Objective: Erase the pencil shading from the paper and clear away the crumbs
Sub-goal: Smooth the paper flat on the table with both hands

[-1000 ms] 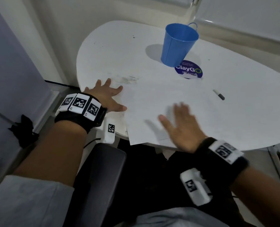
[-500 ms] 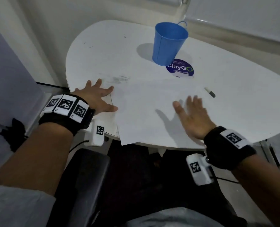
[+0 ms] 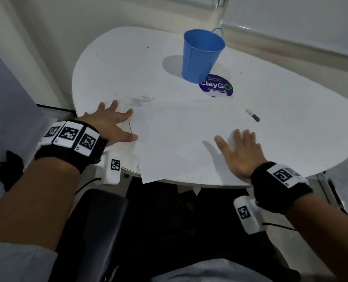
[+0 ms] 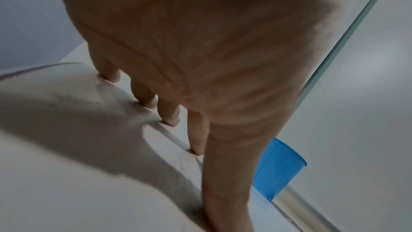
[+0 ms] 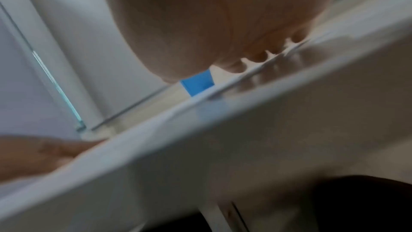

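Observation:
A white sheet of paper [image 3: 181, 139] lies on the white table [image 3: 291, 123], its near corner hanging over the front edge. Faint grey pencil smudges [image 3: 140, 100] show near the sheet's far left corner. My left hand [image 3: 112, 123] lies flat with spread fingers on the paper's left edge; the left wrist view shows its fingertips [image 4: 171, 121] on the surface. Flat on the paper's right part rests my right hand [image 3: 240, 151], fingers straight. A small eraser-tipped stick [image 3: 252, 115] lies on the table beyond the right hand. Neither hand holds anything.
A blue metal bucket [image 3: 201, 55] stands at the back of the table, beside a round purple sticker [image 3: 216, 88]. A wall and a glass pane run behind the table. A dark chair [image 3: 100, 231] is below the table's front edge.
My right hand has slid rightward across the paper, from near its front middle to its right part. The left hand has stayed on the left edge.

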A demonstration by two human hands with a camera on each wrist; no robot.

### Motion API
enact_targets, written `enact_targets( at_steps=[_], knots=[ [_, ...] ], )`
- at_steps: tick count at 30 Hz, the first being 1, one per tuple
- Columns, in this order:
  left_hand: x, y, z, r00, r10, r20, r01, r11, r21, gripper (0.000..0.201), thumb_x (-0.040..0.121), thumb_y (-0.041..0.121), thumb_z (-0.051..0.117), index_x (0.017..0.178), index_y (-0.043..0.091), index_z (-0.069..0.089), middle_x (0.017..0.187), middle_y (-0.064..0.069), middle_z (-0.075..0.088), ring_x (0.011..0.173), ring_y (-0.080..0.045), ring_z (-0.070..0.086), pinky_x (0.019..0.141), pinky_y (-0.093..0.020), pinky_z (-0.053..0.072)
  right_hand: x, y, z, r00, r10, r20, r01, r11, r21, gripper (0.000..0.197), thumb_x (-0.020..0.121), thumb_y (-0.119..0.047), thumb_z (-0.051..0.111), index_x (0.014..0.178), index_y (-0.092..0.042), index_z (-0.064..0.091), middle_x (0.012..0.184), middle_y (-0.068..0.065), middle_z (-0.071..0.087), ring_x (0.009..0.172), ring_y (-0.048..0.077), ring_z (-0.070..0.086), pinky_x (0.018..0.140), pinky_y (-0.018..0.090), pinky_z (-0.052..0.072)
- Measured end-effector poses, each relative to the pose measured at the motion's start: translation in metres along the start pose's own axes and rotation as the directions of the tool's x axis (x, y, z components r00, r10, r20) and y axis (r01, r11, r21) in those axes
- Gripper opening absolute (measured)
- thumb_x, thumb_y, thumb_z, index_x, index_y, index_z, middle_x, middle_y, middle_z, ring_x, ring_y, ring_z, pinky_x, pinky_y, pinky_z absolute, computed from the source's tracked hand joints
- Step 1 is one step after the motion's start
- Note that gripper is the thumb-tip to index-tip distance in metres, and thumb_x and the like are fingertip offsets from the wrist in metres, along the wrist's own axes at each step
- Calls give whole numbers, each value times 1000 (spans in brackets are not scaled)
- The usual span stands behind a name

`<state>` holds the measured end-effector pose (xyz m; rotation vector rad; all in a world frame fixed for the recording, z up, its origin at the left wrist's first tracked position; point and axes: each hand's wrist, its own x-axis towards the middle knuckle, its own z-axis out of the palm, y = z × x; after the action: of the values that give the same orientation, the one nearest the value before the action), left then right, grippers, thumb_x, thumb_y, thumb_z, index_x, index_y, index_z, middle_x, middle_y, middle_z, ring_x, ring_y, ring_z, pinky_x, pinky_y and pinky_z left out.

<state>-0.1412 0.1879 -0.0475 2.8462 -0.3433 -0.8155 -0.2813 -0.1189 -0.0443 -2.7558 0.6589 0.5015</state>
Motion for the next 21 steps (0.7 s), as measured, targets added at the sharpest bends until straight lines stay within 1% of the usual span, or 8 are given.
enact_targets(
  at_steps=[2, 4, 7, 9, 13, 16, 18, 21],
  knots=[
    [0, 0, 0, 1000, -1, -4, 1, 1000, -6, 89, 88, 68, 60, 157, 51, 6, 167, 12, -17, 154, -17, -18, 125, -53, -1, -4, -10, 11, 999, -3, 36, 5, 999, -41, 110, 75, -86, 5, 156, -14, -11, 162, 14, -20, 149, 26, -22, 122, 45, -10],
    [0, 0, 0, 1000, -5, -2, 5, 1000, -3, 89, 88, 68, 60, 157, 51, 6, 167, 11, -17, 154, -18, -18, 125, -53, -1, -15, -54, 33, 983, -172, 70, 175, 984, -42, 105, 82, -83, 12, 156, -11, -10, 161, 15, -21, 148, 27, -25, 121, 45, -12],
    [1, -1, 0, 1000, 2, -5, -2, 1000, -12, 90, 86, 70, 61, 157, 51, 7, 167, 10, -17, 154, -19, -18, 124, -54, -1, -40, -126, 61, 866, -476, 156, 482, 876, -4, 105, 82, -84, 9, 155, -12, -14, 160, 9, -26, 146, 22, -31, 121, 47, -11],
    [0, 0, -1, 1000, 11, -7, -11, 1000, -3, 91, 86, 71, 60, 157, 50, 7, 168, 9, -16, 154, -20, -17, 124, -55, 0, -49, -142, 59, 802, -569, 181, 571, 819, 45, 101, 83, -83, 8, 155, -16, -17, 159, 4, -29, 144, 17, -32, 121, 46, -13],
    [-1, 5, -6, 1000, 5, -13, -4, 996, 90, 83, 89, 76, 48, 157, 50, 8, 169, 8, -12, 156, -22, -10, 124, -56, 6, -32, -106, 41, 902, -417, 108, 418, 908, 22, 107, 76, -85, 4, 155, -15, -15, 161, 4, -26, 146, 15, -28, 121, 38, -13],
    [9, 4, -15, 993, -37, -113, 46, 996, 82, 65, 92, 77, 38, 149, 46, 42, 166, 4, 21, 151, -27, 21, 120, -53, 19, -27, -90, 46, 921, -376, 104, 386, 918, -95, 109, 76, -85, 2, 154, -11, -17, 162, 6, -25, 147, 15, -27, 121, 36, -13],
    [17, 0, -23, 983, -34, -180, 50, 995, 86, 64, 85, 79, 43, 129, 37, 63, 152, 2, 45, 137, -27, 42, 113, -49, 29, -27, -93, 51, 924, -372, 88, 379, 921, -84, 110, 76, -85, 2, 154, -10, -16, 162, 6, -24, 147, 16, -26, 121, 37, -13],
    [20, -3, -29, 980, 30, -198, -4, 991, 131, 47, 87, 67, 60, 118, 33, 69, 137, 4, 58, 127, -25, 51, 108, -44, 34, -29, -113, 57, 923, -377, 79, 382, 921, -72, 114, 74, -87, 0, 154, -8, -16, 161, 9, -24, 148, 19, -26, 122, 39, -12]
  ],
)
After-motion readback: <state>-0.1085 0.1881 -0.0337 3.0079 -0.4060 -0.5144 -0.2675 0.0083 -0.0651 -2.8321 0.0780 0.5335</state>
